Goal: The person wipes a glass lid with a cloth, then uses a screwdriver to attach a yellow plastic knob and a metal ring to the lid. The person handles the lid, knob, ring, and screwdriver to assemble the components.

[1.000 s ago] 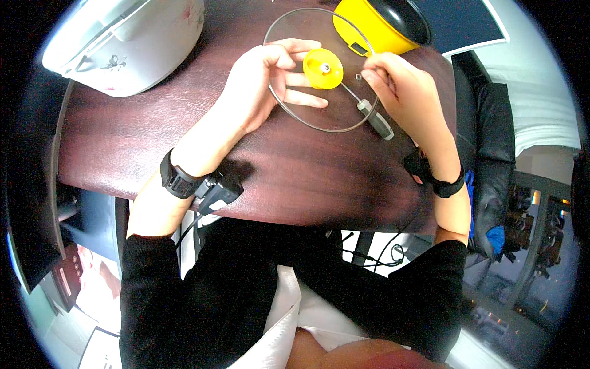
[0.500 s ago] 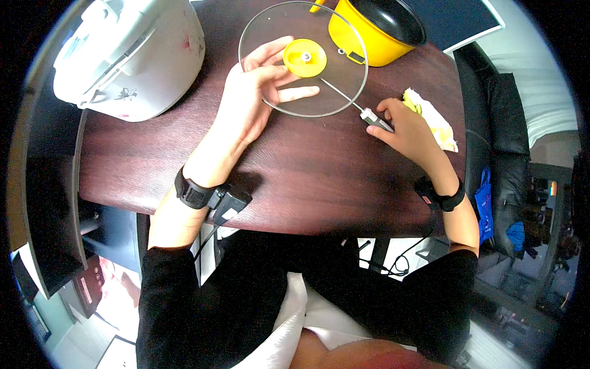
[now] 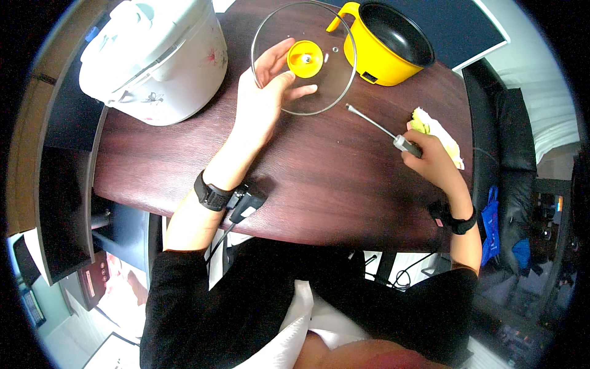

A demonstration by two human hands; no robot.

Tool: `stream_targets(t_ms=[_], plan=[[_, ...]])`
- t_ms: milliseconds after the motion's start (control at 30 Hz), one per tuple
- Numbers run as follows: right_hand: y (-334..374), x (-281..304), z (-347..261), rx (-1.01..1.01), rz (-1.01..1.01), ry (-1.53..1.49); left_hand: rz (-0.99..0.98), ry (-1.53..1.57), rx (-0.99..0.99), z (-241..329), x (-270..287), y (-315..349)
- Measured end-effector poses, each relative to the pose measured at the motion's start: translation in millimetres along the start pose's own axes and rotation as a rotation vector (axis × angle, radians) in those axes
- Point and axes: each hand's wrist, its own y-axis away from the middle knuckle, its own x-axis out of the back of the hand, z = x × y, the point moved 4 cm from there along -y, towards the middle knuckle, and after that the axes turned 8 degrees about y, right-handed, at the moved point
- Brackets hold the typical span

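Note:
My left hand holds a round glass lid with a thin metal rim, tilted up over the table. Its fingers are around the yellow knob, which has a screw at its middle. Some of the fingers show through the glass. Gripped by its grey and white handle in my right hand is a screwdriver. The metal shaft points up and left, its tip a little away from the lid's rim. Just beyond the right hand lies a crumpled white and yellow cloth.
A yellow cooking pot with a black inside and a handle stands at the far right. On the far left is a large white rice cooker. Both stand on the dark wooden table. Black straps with small devices sit on both wrists.
My right hand has drawn the screwdriver back to the right and nearer me, so its tip has come away from the lid. The left hand still holds the lid. The whole view has shifted slightly.

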Motion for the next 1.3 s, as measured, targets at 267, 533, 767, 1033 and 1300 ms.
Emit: stream_targets(t_ms=[267, 533, 767, 1033, 1300], plan=[[-12.3, 28.8, -54.4, 0.273, 0.362, 0.136, -0.075, -0.213, -0.039, 1.5, -4.0, 1.3], [-22.0, 28.5, -55.6, 0.283, 0.473, 0.196, -0.121, -0.221, -0.025, 3.1, -8.1, 4.8], [-21.8, 30.0, -53.0, 0.267, 0.510, 0.253, -0.154, -0.237, -0.017, 5.8, -12.0, 6.5], [-20.1, 31.6, -53.4, 0.273, 0.521, 0.281, -0.163, -0.242, -0.001, 3.8, -12.2, 6.3], [-17.7, 22.2, -54.8, 0.176, 0.451, 0.311, -0.162, -0.205, -0.009, 5.6, -12.4, 6.6]])
